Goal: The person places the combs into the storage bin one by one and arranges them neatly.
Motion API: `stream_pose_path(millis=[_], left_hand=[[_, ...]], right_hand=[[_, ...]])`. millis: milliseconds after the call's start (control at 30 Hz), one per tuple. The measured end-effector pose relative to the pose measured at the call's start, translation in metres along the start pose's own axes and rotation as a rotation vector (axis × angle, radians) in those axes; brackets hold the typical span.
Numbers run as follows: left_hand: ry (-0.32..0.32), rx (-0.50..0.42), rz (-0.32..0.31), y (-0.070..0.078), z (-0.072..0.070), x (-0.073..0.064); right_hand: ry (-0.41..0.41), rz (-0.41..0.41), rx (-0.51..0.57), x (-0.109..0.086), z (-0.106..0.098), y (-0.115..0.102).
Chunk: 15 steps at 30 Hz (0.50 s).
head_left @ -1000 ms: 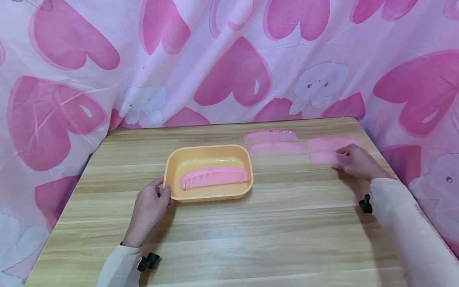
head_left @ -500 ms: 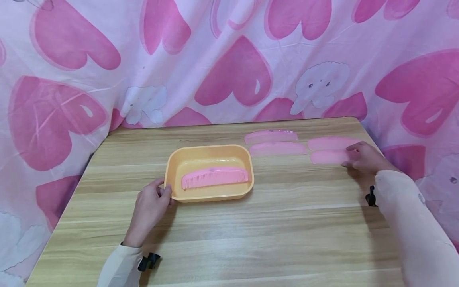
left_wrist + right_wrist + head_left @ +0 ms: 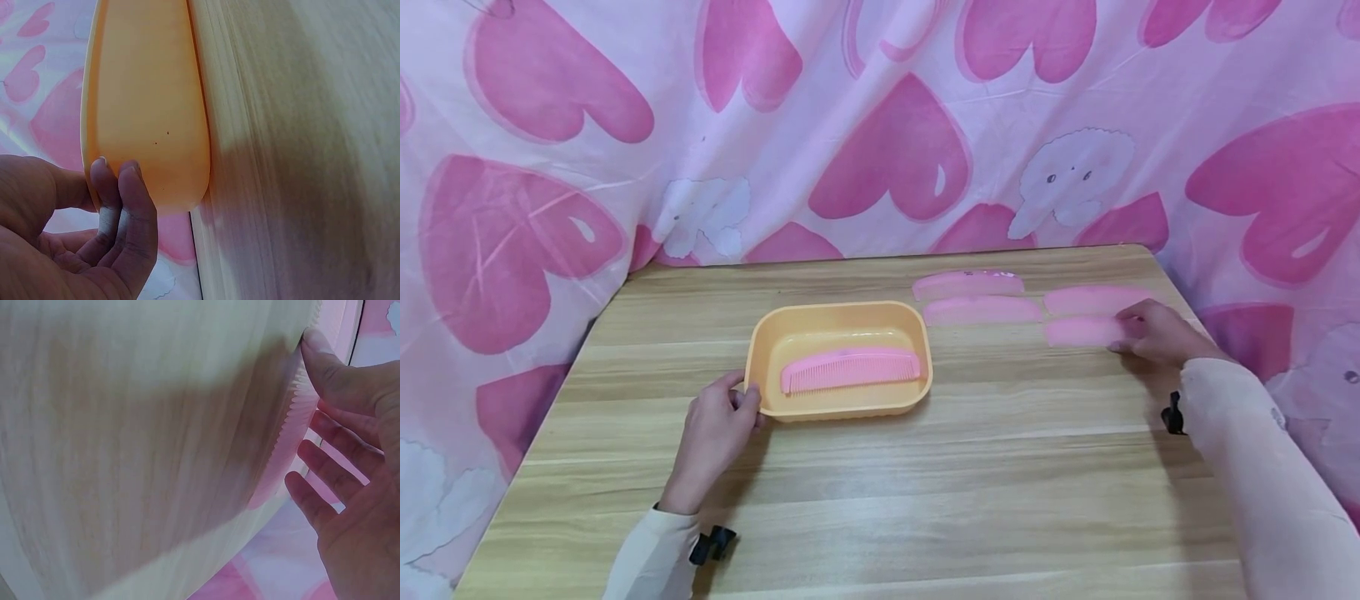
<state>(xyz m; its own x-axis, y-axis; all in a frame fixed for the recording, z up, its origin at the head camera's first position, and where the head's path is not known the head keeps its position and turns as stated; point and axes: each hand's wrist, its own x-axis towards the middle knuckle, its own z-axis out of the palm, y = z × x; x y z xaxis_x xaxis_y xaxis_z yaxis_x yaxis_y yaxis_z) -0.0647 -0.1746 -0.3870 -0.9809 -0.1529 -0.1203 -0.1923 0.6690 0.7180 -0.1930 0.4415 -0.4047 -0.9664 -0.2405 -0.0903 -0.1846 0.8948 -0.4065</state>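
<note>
My left hand [image 3: 718, 433] pinches the left end of a yellow plastic tub [image 3: 837, 413], thumb at the rim and curled fingers against the outer wall, as the left wrist view shows. Inside the tub lies a pink comb [image 3: 850, 371], teeth toward me. My right hand [image 3: 1168, 333] holds the right end of another pink comb [image 3: 1078, 332] at the table's back right. In the right wrist view the thumb [image 3: 322, 353] is at that comb's toothed edge [image 3: 284, 447], and the other fingers are on its far side. The hand hides its right end.
Just behind the held comb lies another pink comb [image 3: 1097, 297]. Two more, a front comb [image 3: 981, 310] and a back comb [image 3: 967, 284], lie between it and the tub. A heart-patterned curtain [image 3: 880, 125] hangs around the wooden table [image 3: 925, 500].
My right hand has slid rightward along the comb to its right end, then shifted slightly left, and the comb's left end has moved slightly left. The left hand and tub stay put.
</note>
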Motion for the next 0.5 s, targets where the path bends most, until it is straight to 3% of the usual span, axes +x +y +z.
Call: stream_pose_path(millis=[500], left_hand=[[-0.004, -0.022, 0.008, 0.001, -0.001, -0.001]], right_hand=[[-0.002, -0.039, 0.012, 0.001, 0.015, -0.030]])
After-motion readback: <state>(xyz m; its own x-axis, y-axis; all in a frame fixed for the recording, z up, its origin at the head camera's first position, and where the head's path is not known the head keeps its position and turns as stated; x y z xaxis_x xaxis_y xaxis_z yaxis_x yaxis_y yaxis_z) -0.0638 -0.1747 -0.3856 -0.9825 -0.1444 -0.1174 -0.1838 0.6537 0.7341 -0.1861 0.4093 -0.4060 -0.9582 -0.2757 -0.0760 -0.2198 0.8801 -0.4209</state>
